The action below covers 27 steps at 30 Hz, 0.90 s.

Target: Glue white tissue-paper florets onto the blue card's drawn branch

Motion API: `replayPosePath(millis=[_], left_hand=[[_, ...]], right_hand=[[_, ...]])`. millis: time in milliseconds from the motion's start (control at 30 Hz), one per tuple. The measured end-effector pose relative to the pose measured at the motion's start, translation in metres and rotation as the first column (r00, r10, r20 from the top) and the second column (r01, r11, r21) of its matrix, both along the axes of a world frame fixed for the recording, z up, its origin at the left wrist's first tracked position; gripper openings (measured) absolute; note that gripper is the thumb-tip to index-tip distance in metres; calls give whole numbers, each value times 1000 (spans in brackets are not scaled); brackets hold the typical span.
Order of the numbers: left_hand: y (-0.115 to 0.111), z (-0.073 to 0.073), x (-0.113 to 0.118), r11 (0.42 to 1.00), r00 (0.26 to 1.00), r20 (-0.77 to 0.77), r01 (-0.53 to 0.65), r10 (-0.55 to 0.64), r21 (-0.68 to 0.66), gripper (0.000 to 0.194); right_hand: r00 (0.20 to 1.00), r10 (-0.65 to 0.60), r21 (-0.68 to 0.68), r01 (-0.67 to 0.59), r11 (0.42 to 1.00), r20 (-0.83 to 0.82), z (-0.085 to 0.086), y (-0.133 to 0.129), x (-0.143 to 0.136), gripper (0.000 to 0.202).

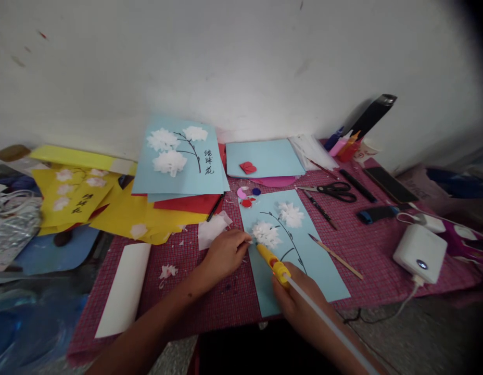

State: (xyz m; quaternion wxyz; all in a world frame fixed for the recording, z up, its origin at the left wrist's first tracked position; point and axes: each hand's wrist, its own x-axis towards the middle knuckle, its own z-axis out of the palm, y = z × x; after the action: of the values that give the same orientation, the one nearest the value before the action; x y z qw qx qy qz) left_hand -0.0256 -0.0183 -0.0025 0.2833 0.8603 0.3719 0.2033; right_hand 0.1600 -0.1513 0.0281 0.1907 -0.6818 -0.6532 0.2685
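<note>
Glue gun, yellow (pixel 270 262), 1 pc.: gripped in R. hand (pixel 300 294), fingers wrapped round handle; nozzle pointed at lower edge of white paper flower (pixel 266 234), just beside it. Pale glue stick (pixel 323 310) seen projecting from rear. L. hand (pixel 226 253): fingertips drawn together at L. edge of blue sheet (pixel 270 291), near same flower; whether anything is pinched can't be told. Flower is set on sheet, btw. L. fingertips & a 2nd white flower (pixel 290 214); dark branch is drawn alongside.

Worktop (pixel 210 310): covered w/ red-pink checked cloth, backed by pale, marked wall (pixel 241 67). Speckled floor (pixel 181 354) seen below. Stack of blue cards (pixel 173 185), top one bearing 3 white flowers & black lettering, placed rear L. Scissors (pixel 337 191) laid R. of centre, blades parted.

Containers: squeeze bottles (pixel 347 149), blue/pink/orange, grouped rear R. by black cylinder (pixel 372 119); contents can't be told. Clear plastic sleeve (pixel 312 151) adj., pale contents unidentified.
</note>
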Motion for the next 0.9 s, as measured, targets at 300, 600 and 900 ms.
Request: replayPosePath(millis=[300, 600, 900], left_hand=[[1, -5, 0, 999, 1000, 23, 20, -20, 38, 16], [-2, -1, 1, 1000, 1000, 23, -5, 4, 23, 17], [-7, 2, 9, 999, 999, 33, -21, 20, 33, 15]], right_hand=[[1000, -16, 11, 16, 1000, -7, 0, 0, 3, 26], [918, -217, -59, 209, 976, -332, 11, -35, 35, 33], [568, -386, -188, 376, 908, -727, -14, -33, 79, 35]])
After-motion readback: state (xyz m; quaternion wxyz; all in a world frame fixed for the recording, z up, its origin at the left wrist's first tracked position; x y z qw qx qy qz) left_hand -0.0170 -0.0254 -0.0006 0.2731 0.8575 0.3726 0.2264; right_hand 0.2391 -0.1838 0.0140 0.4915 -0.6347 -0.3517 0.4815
